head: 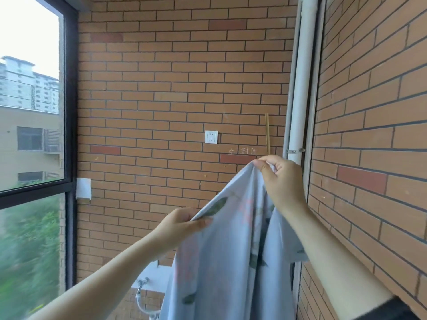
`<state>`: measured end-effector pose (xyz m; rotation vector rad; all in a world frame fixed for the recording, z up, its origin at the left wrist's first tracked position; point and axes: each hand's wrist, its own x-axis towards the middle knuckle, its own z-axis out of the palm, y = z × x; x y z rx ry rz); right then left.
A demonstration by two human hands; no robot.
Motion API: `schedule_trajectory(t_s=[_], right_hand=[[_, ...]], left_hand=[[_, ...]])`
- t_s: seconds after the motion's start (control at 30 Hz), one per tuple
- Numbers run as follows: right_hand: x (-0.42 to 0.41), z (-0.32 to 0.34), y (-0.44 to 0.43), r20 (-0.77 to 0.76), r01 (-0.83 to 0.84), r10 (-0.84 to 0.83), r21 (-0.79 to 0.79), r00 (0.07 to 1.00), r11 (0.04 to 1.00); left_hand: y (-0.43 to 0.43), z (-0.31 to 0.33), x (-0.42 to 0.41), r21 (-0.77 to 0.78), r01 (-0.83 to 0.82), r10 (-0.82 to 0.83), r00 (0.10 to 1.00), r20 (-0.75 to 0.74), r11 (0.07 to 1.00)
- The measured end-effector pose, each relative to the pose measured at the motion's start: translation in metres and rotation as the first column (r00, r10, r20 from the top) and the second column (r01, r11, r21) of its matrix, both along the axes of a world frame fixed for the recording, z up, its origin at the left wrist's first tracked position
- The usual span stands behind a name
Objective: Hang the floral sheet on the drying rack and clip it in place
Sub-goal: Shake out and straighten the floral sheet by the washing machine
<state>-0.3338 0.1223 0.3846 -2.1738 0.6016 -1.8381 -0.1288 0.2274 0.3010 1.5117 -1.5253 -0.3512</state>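
The floral sheet, pale blue with green leaves and faint pink flowers, hangs in folds from both of my hands in front of the brick wall. My right hand pinches its top corner, raised near the white pipe. Lower and to the left, my left hand grips the sheet's upper edge. The fabric is stretched at a slant between the two hands. No drying rack or clip is in view.
A white vertical pipe runs down the corner at right. A wall socket sits mid-wall. A dark-framed window fills the left. Below are a white sink and a tap.
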Motion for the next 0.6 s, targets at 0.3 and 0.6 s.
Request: schedule_trajectory(t_s=[0.3, 0.6], right_hand=[[-0.041, 0.018, -0.040, 0.025, 0.256, -0.255, -0.024, 0.967, 0.966], [-0.047, 0.016, -0.049, -0.051, 0.306, -0.308, -0.037, 0.950, 0.951]], left_hand=[[0.020, 0.011, 0.042, 0.027, 0.034, -0.030, 0.991, -0.132, 0.999], [0.013, 0.114, 0.050, -0.648, -0.388, 0.557, 0.828, 0.069, 0.656]])
